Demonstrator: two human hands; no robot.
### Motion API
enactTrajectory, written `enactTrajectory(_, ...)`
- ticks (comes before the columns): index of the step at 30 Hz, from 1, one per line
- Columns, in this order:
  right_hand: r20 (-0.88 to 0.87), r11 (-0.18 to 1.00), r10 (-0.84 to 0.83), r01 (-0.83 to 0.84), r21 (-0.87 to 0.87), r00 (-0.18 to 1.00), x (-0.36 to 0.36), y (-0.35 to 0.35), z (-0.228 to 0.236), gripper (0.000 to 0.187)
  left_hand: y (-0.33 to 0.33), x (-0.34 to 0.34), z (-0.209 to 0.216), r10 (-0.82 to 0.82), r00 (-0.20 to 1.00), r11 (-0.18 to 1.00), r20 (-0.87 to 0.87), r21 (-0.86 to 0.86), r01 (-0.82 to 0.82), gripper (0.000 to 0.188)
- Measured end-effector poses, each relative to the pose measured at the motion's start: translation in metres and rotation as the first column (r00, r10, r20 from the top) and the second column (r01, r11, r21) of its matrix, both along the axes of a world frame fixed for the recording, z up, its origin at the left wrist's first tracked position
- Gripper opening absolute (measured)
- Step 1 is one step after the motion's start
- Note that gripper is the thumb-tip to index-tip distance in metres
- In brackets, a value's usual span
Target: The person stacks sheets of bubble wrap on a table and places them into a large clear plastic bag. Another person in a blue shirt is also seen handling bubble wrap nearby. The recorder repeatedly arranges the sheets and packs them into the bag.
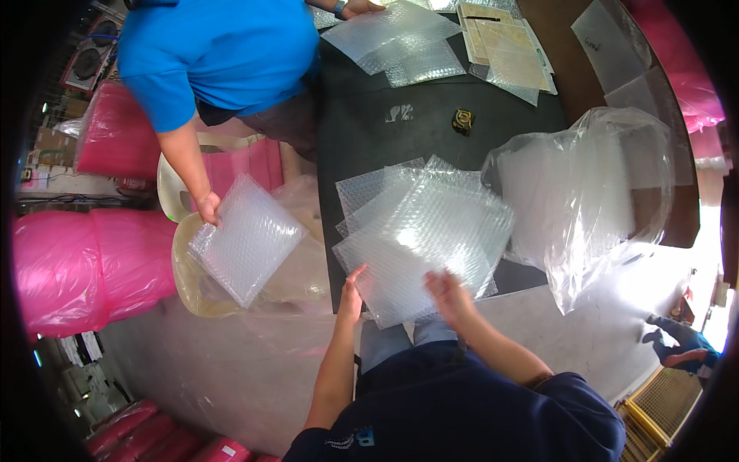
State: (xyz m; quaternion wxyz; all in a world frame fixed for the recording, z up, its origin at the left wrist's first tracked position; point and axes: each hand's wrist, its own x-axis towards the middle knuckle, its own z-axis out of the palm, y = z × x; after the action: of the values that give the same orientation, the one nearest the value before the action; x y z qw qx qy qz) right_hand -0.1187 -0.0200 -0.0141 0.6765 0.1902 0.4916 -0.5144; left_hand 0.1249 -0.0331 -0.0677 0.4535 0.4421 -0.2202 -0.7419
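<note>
A loose stack of clear bubble-wrap pouches (431, 223) lies fanned out near the front edge of the dark table. My left hand (352, 296) is at the left edge of the top pouch, its fingers stretched upward and touching that side. Over the lower right part of the same pouch is my right hand (452, 300), slightly blurred, its fingers extended and apart, with nothing visible in them. Whether it touches the film I cannot tell. Right of the stack, a big clear plastic bag (570, 200) holds a block of similar pouches.
At left, a co-worker in a blue shirt (219, 61) holds a bubble-wrap pouch (248, 240) above a cream chair (192, 269). A tape measure (462, 122), more pouches (423, 61) and papers (508, 46) lie on the black table (369, 127). Pink wrapped rolls (92, 269) stand at left.
</note>
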Motion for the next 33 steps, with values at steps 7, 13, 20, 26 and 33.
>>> enactTrajectory(7, -0.121, 0.128, 0.977, -0.941, -0.314, 0.173, 0.061, 0.005, 0.041, 0.021, -0.012, -0.022, 0.01, -0.209, 0.799, 0.944, 0.564, 0.33, 0.014, 0.062)
enactTrajectory(13, -0.895, 0.58, 0.112, -0.703, 0.412, -0.431, -0.045, -0.062, 0.021, 0.042, -0.011, 0.007, -0.013, 0.157, 0.987, 0.939, 0.042, 0.302, -0.162, 0.057)
enactTrajectory(20, -0.704, -0.069, 0.239, -0.735, 0.675, -0.669, -0.077, -0.1, 0.037, 0.05, -0.024, 0.011, -0.013, 0.052, 0.996, 0.932, 0.07, 0.356, -0.073, 0.052)
enactTrajectory(26, -0.938, 0.692, 0.025, -0.672, 0.266, -0.345, -0.165, -0.105, 0.213, 0.036, -0.017, 0.02, -0.031, -0.039, 0.99, 0.934, 0.132, 0.358, -0.011, 0.04)
enactTrajectory(33, -0.998, 0.123, 0.015, -0.991, -0.053, 0.055, -0.097, -0.155, 0.145, 0.036, -0.024, 0.025, -0.026, -0.136, 0.99, 0.929, 0.018, 0.35, 0.122, 0.036)
